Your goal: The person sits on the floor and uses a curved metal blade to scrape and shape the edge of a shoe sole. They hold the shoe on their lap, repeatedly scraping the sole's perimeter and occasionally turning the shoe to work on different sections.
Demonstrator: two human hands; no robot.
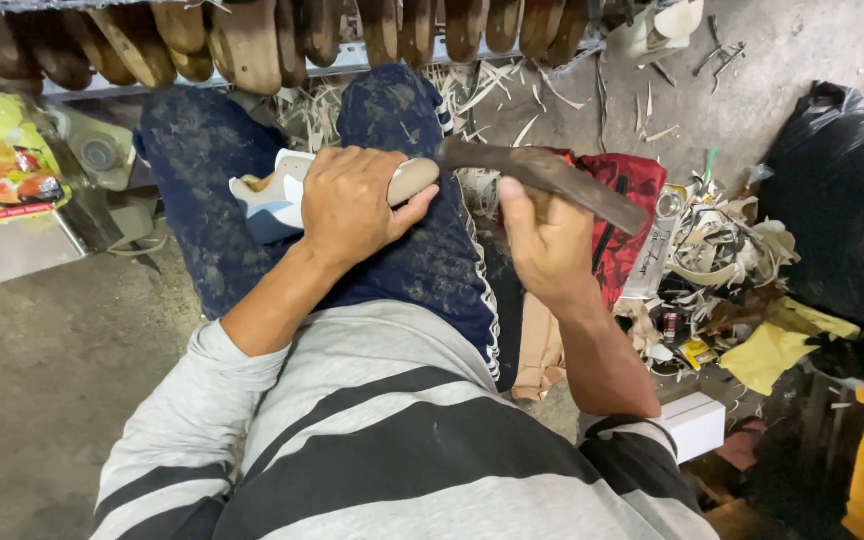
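Observation:
My left hand [350, 205] grips a shoe last [282, 195] with a white and pale upper on it, pressing it down on my lap in dark blue trousers [422, 260]. The last's beige toe end [414, 178] sticks out past my thumb. My right hand [544, 245] is closed on the handle of a dark, worn hammer [542, 172], whose head end touches the beige toe end of the last.
A row of brown wooden lasts [252, 35] hangs along the top. A red bag [627, 220] and a heap of scraps [722, 260] lie to the right, beside a black plastic sack [842, 200]. A yellow food packet [2, 165] sits at left, a white box [697, 420] lower right.

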